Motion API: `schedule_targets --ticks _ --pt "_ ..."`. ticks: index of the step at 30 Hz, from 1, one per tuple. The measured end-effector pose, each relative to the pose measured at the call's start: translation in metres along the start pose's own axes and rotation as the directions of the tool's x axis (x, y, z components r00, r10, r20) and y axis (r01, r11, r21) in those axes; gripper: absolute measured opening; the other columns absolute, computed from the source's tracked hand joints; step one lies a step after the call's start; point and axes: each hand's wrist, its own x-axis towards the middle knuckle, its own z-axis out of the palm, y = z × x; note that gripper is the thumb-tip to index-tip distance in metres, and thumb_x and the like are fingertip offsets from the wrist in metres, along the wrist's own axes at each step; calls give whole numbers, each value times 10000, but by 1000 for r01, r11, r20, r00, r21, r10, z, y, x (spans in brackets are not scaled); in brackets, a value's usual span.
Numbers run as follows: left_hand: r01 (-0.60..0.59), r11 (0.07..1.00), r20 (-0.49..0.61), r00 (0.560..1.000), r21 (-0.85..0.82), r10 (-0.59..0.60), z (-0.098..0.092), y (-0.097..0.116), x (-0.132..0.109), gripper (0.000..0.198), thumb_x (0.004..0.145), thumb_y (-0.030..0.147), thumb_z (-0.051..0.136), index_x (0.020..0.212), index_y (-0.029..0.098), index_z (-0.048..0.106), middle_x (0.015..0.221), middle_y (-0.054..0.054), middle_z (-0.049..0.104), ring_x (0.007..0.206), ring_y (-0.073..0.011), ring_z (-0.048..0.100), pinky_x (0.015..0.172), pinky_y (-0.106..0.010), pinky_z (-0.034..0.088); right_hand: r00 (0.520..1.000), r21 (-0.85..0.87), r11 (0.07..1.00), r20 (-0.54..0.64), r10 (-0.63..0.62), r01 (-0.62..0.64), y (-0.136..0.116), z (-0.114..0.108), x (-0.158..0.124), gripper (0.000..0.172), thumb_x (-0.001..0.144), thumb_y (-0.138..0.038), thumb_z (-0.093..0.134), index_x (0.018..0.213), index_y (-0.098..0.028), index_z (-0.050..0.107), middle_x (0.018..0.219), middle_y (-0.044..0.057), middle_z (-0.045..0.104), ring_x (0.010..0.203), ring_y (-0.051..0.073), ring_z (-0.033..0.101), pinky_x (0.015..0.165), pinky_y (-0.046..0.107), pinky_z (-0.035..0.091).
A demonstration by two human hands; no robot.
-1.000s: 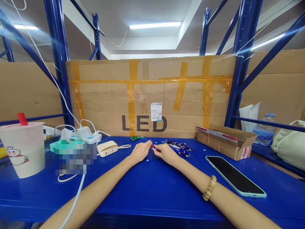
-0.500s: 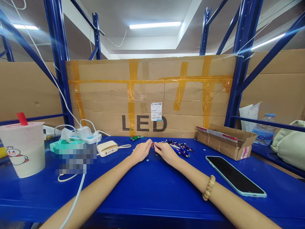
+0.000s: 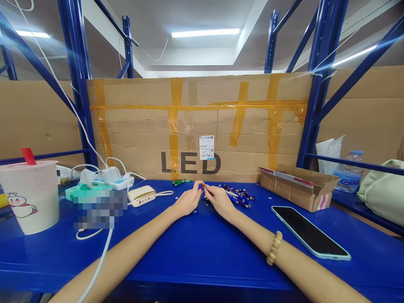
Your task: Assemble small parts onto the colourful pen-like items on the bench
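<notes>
My left hand [image 3: 188,201] and my right hand [image 3: 220,202] meet fingertip to fingertip over the middle of the blue shelf. Both are closed in a pinch around something tiny, with a hint of red between the fingers; what it is stays hidden. Just right of my right hand lies a loose pile of slim, shiny blue-purple pieces [image 3: 241,197] with silvery parts, perhaps pens. Behind my left hand sit a few similar green pieces [image 3: 180,182]. A beaded bracelet [image 3: 274,248] circles my right wrist.
A cream power bank [image 3: 142,196], a power strip [image 3: 121,182] with white cables and a paper cup [image 3: 30,202] stand on the left. To the right are a phone [image 3: 311,231] and a long open carton [image 3: 296,189]. A large cardboard sheet [image 3: 142,134] closes off the back.
My left index finger has lifted and arched toward the right fingertips. Both hands stay close together in nearly the same place.
</notes>
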Motion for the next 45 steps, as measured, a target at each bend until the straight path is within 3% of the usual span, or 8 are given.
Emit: schedule_targets --ticks 5,15,19,23,27,31,39,45 --pt "-169 981 23 986 98 168 3 11 -1 276 887 259 198 1138 183 282 834 -59 585 770 -197 587 683 -287 400 996 89 992 -29 87 -84 6 -1 2 221 792 -172 379 710 -155 584 597 6 569 549 121 479 552 211 340" --pt "112 967 -76 988 -227 -132 14 -8 9 218 885 306 224 1075 214 276 694 29 468 668 -138 516 645 -265 393 936 -231 908 -64 345 -350 20 -11 -3 293 825 -184 408 1052 -212 592 925 82 617 788 177 570 599 241 371" --pt "109 960 -115 983 -257 -142 18 -15 12 205 873 302 275 1058 215 289 681 41 448 663 -128 502 666 -267 389 927 -152 915 -85 364 -374 25 -10 -3 362 755 -57 411 1014 -193 623 989 69 584 805 140 565 642 227 400" --pt "62 971 -135 986 -229 -95 19 -14 12 193 855 278 331 1038 219 331 738 29 459 677 -123 496 661 -259 392 898 -30 905 -139 417 -424 17 -10 0 257 763 -219 466 936 -218 656 969 40 603 727 132 571 609 236 421" --pt "18 976 -104 994 -216 -41 16 -9 10 239 832 272 393 1064 220 367 763 23 500 673 -122 502 662 -255 402 929 198 913 -31 369 -356 11 -7 2 351 781 -425 430 800 -184 683 722 33 657 558 133 563 516 235 428" --pt "12 974 -90 995 -225 -33 13 -6 9 273 826 272 411 1094 220 399 766 18 533 674 -123 515 655 -249 413 941 340 880 45 336 -331 9 -3 1 325 721 -417 515 823 -158 684 728 45 674 434 103 519 445 221 415" --pt "21 995 -160 986 -98 -37 16 -8 11 286 837 387 391 782 174 575 745 -23 588 664 -140 529 625 -246 402 921 506 803 -42 387 -315 3 -6 4 332 660 -442 560 690 -130 667 636 56 649 416 104 489 397 221 380" --pt "10 993 -85 996 -115 -20 10 -3 7 293 878 375 283 840 207 520 699 6 585 645 -142 548 601 -235 388 912 548 781 -77 403 -300 -2 -6 5 306 660 -424 561 682 -129 637 547 41 597 414 115 482 378 222 356"
